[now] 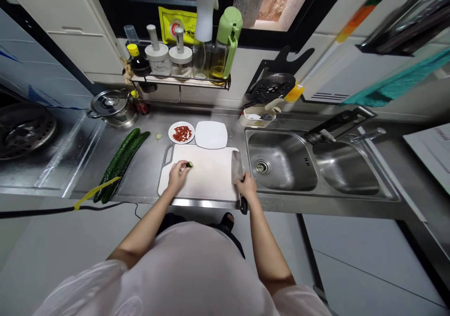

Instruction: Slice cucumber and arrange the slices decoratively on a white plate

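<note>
Between the fingers of my left hand (pixel 178 176) is a short cucumber piece (pixel 190 164), its pale cut face turned to the right, over the left part of the white cutting board (pixel 207 184). At the board's right edge, my right hand (pixel 247 186) grips a cleaver (pixel 236 166). The blade points away from me and the black handle comes out below my hand. Behind the board stand a small plate of chopped red pieces (pixel 182 132) and a white square plate (pixel 211 134). Whole cucumbers (pixel 123 163) lie on the counter to the left.
A double sink (pixel 281 161) adjoins the board on the right. A lidded steel pot (pixel 114 107) stands at the back left. Seasoning jars and bottles fill a wall rack (pixel 183 81). A cable with a yellow tie (pixel 96 193) crosses the cucumbers' near end.
</note>
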Demonstrator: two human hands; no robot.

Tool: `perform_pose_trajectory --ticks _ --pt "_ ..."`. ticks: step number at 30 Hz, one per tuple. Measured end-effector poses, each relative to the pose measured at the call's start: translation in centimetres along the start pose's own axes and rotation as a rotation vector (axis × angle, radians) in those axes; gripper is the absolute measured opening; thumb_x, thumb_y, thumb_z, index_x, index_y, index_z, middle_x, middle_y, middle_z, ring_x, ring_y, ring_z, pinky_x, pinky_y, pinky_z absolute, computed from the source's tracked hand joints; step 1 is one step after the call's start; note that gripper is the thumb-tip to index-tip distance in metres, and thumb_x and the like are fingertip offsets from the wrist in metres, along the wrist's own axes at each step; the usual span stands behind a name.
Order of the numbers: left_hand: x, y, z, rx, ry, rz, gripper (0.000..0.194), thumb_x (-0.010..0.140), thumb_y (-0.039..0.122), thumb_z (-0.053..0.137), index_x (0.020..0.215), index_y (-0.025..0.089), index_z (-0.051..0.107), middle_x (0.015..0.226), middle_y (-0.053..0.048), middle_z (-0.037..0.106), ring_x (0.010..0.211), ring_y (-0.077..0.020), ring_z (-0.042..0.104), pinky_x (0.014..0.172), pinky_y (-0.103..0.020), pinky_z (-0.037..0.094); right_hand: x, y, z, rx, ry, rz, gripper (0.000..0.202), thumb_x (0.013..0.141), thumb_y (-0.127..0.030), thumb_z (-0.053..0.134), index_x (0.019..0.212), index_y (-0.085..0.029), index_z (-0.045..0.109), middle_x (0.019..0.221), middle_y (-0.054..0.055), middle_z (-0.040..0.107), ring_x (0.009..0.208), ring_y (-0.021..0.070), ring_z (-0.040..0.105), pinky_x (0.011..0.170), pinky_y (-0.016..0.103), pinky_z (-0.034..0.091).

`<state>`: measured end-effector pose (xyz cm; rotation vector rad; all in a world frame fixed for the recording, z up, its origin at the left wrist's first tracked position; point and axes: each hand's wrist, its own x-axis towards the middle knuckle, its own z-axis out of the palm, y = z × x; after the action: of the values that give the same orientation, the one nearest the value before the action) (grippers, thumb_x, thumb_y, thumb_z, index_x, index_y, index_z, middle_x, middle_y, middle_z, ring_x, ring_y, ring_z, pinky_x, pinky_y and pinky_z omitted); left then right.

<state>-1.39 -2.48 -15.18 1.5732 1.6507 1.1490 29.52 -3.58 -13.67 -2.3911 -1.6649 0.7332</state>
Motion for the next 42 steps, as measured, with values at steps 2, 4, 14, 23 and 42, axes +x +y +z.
perform_pose_trajectory --ticks 2,4,14,23,42 --pt "-0.5 -0.3 0.7 0.091 0.002 0.038 0.021 0.082 0.028 0.059 0.102 0.023 0.064 0.098 -0.007 0.066 0.093 -0.0216 0.057 0.085 -0.036 0.046 -0.7 -0.9 0.0 0.032 0.003 -0.091 0.022 0.087 -0.030 0.047 0.105 -0.017 0.051 0.084 0.005 0.064 0.076 0.0195 0.059 0.064 0.025 0.035" --pt "-0.9 -0.6 1.3 0.134 0.011 0.061 0.020 0.083 0.027 0.059 0.101 0.023 0.064 0.099 -0.008 0.066 0.096 -0.0230 0.056 0.089 -0.038 0.044 -1.6 -2.2 0.1 0.050 -0.020 -0.167 0.023 0.089 -0.030 0.042 0.108 -0.017 0.048 0.081 0.005 0.063 0.073 0.0192 0.058 0.061 0.024 0.033" --pt "-1.5 -1.2 2.0 0.102 0.028 0.094 0.017 0.084 0.030 0.059 0.097 0.023 0.066 0.104 -0.009 0.065 0.105 -0.0232 0.056 0.098 -0.040 0.041 -4.0 -8.9 1.6 -0.158 -0.197 -0.459 0.016 0.092 -0.022 0.040 0.104 -0.019 0.051 0.099 0.010 0.063 0.087 0.0208 0.059 0.072 0.027 0.038" --pt "-1.2 -1.4 2.0 0.112 0.018 0.106 0.018 0.088 0.030 0.053 0.096 0.023 0.068 0.094 -0.007 0.066 0.094 -0.0196 0.060 0.089 -0.035 0.046 -5.1 -10.7 2.0 -0.282 -0.244 -0.510 0.022 0.096 -0.019 0.034 0.110 -0.017 0.051 0.102 0.011 0.061 0.089 0.0218 0.061 0.076 0.030 0.043" --pt "-1.2 -2.2 2.1 0.183 0.048 0.253 0.017 0.090 0.026 0.052 0.090 0.022 0.068 0.092 -0.006 0.066 0.090 -0.0176 0.061 0.081 -0.033 0.049 -6.9 -11.5 1.8 -0.392 -0.269 -0.582 0.024 0.097 -0.016 0.027 0.111 -0.017 0.046 0.103 0.011 0.057 0.085 0.0205 0.062 0.072 0.031 0.045"
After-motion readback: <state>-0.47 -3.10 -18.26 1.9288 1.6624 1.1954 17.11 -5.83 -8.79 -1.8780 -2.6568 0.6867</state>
